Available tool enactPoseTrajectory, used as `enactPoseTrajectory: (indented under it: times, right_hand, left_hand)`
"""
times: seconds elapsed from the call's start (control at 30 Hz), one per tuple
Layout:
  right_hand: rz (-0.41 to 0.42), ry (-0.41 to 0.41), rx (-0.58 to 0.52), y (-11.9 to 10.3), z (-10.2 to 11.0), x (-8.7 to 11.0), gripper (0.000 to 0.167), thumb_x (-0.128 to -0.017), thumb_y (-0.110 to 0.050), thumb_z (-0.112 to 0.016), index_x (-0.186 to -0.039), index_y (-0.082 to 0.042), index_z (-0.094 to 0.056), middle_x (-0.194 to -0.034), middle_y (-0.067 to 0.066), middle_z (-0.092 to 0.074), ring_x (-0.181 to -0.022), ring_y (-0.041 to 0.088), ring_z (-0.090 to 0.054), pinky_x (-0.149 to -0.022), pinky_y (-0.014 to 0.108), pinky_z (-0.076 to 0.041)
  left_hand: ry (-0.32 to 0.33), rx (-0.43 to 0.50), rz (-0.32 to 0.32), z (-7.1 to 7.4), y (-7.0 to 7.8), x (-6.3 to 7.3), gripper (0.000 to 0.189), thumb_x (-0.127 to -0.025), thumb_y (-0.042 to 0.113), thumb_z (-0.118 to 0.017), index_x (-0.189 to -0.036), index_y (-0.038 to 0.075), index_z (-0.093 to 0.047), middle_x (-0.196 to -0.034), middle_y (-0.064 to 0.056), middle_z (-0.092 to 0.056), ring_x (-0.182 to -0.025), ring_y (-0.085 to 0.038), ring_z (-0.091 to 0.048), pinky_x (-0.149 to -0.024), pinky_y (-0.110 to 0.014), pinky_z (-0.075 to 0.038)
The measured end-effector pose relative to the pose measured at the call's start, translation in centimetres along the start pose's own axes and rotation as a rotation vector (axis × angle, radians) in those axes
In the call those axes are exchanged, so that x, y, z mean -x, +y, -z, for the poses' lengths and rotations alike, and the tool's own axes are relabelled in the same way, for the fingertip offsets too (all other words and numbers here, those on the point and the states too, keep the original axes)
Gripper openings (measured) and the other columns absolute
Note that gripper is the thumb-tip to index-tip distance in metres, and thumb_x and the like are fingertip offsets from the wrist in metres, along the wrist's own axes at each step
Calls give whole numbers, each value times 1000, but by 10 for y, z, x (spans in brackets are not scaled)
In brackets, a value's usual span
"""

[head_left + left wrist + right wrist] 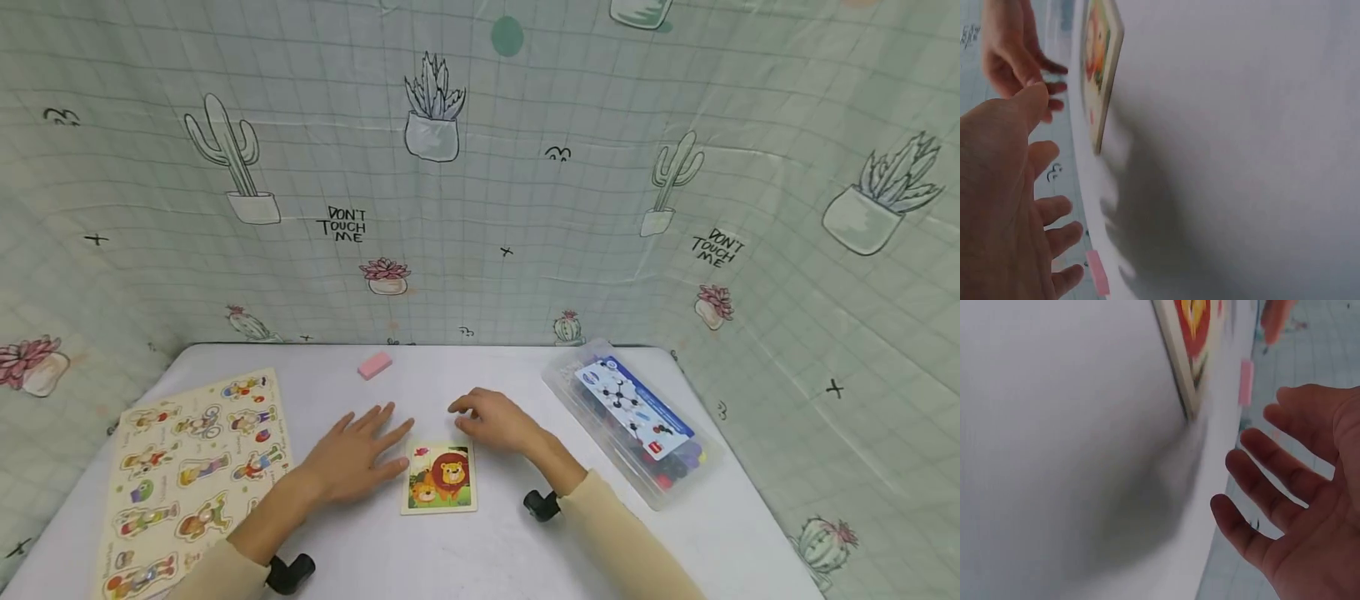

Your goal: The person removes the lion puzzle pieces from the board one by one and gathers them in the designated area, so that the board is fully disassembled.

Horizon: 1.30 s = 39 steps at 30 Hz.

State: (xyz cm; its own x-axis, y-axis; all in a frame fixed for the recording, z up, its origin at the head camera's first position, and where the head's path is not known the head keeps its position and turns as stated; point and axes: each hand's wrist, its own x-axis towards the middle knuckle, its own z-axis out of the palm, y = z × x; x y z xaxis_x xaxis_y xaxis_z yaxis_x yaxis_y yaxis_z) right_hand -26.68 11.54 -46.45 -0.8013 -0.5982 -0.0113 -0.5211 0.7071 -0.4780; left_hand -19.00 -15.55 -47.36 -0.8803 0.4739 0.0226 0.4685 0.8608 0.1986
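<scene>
Cream edging, wood by my guess, frames the lion board [442,479], which lies flat on the white surface [375,558] between my hands. My left hand [352,458] hovers just beside its left edge, fingers spread wide with nothing in them; my right hand [491,419] hangs near its top right corner, fingers loosely bent, apart, and likewise holding nothing. I judge the board light and stiff, unlikely to flex, with a smooth printed face that could let flat fingertips slide. Its side looks thick enough for a pinch, so I would take hold by two opposite edges, thumb on one and fingers on the other, or tip up one corner first. Whether the picture is one piece or several I cannot tell surely; if several, I would keep it level lest they drop. It should not be fragile, though a hard knock might chip a corner.
</scene>
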Motion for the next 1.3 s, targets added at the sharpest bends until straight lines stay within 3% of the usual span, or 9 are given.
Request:
enactPoseTrajectory:
  times: [0.13, 0.27, 0.5, 0.77, 1.3]
  right_hand:
    - [27, -101, -5, -15, -18, -3, 29, -98, -23, -65, -126, -16, -71, -113, -3, -67, -101, 10, -61, -92, 32, -51]
    - [53, -138, 58, -25, -28, -5, 30, -94, -21, -70, -125, -20, -72, -109, -6, -65, -99, 8, -58, -92, 30, -50]
    - [98, -142, 126, -31, -35, -8, 31, -94, -15, -66, -121, -29, -73, -112, -4, -63, -102, 12, -57, -90, 32, -50]
    - [99, -148, 131, -30, -38, -10, 31, -96, -16, -65, -120, -34, -71, -114, -5, -61, -103, 11, -55, -89, 37, -51]
    - [101, -234, 146, -35, -35, -17, 30, -93, -9, -68, -114, -30, -67, -114, -4, -59, -104, 12, -54, -85, 33, -50]
  left_hand:
    - [-93, 51, -52, -11, 19, 9, 65, -100, 62, -43, -154, 27, -44, -163, -17, -29, -150, -38, -28, -117, -61, -23]
    - [-139, 75, -89, -17, 27, 15, 68, -98, 64, -45, -155, 27, -42, -165, -18, -24, -151, -39, -23, -118, -60, -23]
    - [-152, 90, -93, -20, 29, 17, 65, -98, 62, -48, -154, 29, -44, -167, -17, -18, -152, -40, -18, -117, -62, -22]
    - [-176, 86, -82, -20, 32, 15, 63, -98, 62, -48, -153, 30, -46, -168, -15, -16, -152, -41, -18, -116, -63, -22]
    - [-197, 94, -61, -19, 31, 13, 63, -96, 63, -51, -152, 34, -46, -167, -12, -21, -152, -40, -18, -117, -63, -21]
